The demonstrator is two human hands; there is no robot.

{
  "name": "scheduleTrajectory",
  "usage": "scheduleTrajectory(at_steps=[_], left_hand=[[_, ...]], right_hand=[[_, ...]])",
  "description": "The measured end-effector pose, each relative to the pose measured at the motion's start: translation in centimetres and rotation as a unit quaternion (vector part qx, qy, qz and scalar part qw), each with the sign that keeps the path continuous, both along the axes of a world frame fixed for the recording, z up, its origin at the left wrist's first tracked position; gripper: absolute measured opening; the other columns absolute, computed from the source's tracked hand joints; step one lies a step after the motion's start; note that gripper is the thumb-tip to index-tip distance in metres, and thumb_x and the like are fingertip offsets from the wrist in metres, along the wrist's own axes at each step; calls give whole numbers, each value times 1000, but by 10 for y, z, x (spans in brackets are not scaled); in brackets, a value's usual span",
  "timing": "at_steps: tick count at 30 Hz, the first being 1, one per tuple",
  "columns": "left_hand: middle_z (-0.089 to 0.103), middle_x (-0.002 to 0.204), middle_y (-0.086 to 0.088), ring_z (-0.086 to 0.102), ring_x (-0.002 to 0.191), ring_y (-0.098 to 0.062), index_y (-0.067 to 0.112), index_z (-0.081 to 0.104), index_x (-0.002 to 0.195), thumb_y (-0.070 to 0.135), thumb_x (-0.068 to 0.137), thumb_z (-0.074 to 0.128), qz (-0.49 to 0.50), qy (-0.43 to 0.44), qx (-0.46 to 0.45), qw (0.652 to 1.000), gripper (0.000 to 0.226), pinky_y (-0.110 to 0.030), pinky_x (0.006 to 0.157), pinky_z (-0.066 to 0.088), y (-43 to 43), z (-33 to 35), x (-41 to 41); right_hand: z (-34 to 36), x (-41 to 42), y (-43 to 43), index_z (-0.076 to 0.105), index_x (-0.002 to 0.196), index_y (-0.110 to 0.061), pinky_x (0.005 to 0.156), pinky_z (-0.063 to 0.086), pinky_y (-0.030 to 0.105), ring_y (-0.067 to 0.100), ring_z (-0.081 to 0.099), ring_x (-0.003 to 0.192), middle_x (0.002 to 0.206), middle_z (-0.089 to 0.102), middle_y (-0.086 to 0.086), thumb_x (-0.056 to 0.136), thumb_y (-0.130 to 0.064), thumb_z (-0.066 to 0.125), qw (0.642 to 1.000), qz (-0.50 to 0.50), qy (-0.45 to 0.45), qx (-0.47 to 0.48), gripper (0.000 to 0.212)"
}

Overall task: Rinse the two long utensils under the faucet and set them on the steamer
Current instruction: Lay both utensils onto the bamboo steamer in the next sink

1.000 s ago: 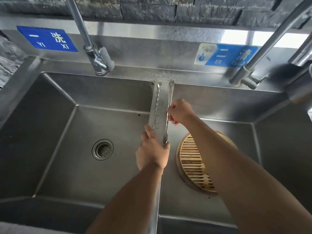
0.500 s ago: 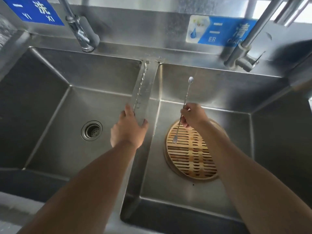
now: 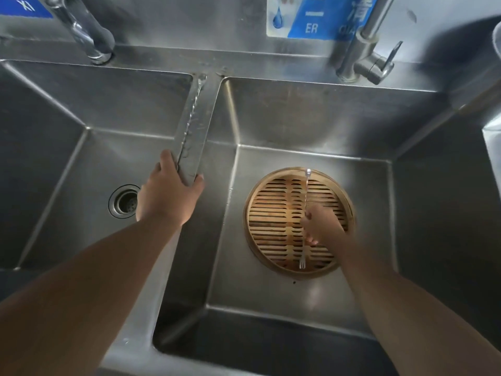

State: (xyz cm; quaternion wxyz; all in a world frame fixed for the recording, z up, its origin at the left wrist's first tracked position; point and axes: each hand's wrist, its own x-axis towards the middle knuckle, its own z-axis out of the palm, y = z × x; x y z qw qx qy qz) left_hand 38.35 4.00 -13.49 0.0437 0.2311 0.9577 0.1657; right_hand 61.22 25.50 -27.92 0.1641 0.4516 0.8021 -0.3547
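Far left there's a round metal drain [image 3: 124, 201] in the floor of the left stainless steel basin [image 3: 67, 164], with a chrome faucet base [image 3: 89, 33] up on the back ledge. The left arm comes in from the bottom-left corner, stretched forward, and the left hand [image 3: 168, 195] sits on the near part of the flat steel divider ridge [image 3: 199, 123] between the two basins. Fingers are curled over the ridge, thumb on the right edge, so it's gripping the divider. A long thin twisted metal utensil [image 3: 189, 120] lies lengthwise on the ridge, its near end right at the fingertips; can't tell if the hand actually has it pinched or just touches it.

Moving right, the round bamboo steamer with a slatted bottom [image 3: 273, 221] sits on the floor of the right steel basin [image 3: 379, 185]. The right arm reaches in from the bottom-right, and the right hand [image 3: 322, 226] hangs over the steamer's right half, fingers closed around the middle of a second long slim metal utensil with a small fork end [image 3: 306, 185]. The fork tip points toward the near rim, the other end toward the far rim. Behind, the right chrome faucet with lever handle [image 3: 371, 61].
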Motion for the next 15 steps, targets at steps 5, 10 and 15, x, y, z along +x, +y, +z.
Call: scheduleTrajectory(at_steps=[5,10,15], left_hand=[[62,100,-9,61,82,-39,23,34,104,55,81,60,-2,-1,5,1000,47,-44,68,49,0,-3,-1],[62,96,-7,59,78,-37,24,33,102,56,80,58,4,-3,-1,1000,46,-40,65,44,0,-1,-1],[62,97,-7,61,83,-38,25,33,100,56,79,59,1,-9,4,1000,46,-39,66,43,-1,-1,-1]], right_hand=[[-14,-2,-4,60,77,-18,42,52,19,11,68,48,65,69,2,94,-19,60,1000,-3,-17,9,17],[-22,1,2,64,76,-16,49,59,25,14,69,52,65,70,3,96,-20,56,999,2,-39,4,22],[-21,2,3,64,80,-15,58,61,30,17,69,61,71,69,5,97,-22,53,998,17,-54,11,21]])
